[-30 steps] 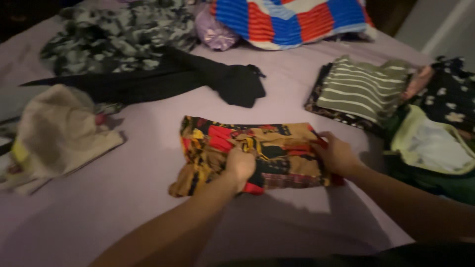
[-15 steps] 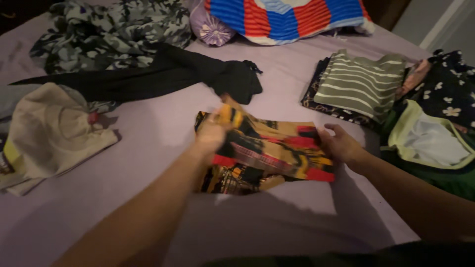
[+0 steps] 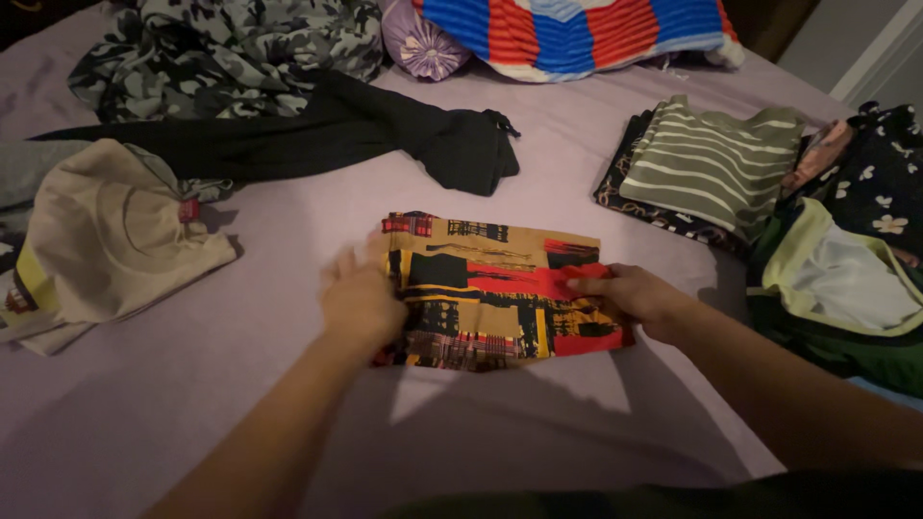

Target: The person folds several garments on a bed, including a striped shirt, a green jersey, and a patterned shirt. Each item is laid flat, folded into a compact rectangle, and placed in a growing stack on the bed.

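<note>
Pressing flat on folded patterned cloth (image 3: 495,293): left hand (image 3: 361,303), right hand (image 3: 630,293); fingers spread, gripping nothing; edges covered.

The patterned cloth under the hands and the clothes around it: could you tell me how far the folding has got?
Done: striped top folded on a stack. In hand: left hand and right hand press the patterned cloth into a flat rectangle. Left: black garment, camouflage garment, beige garment lie unfolded.

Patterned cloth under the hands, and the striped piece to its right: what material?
Patterned cloth: thin woven fabric, matte, lying flat in crisp folds; fibre unclear. Striped piece: olive with pale stripes, apparently a soft knit, folded thicker with rounded edges.
</note>
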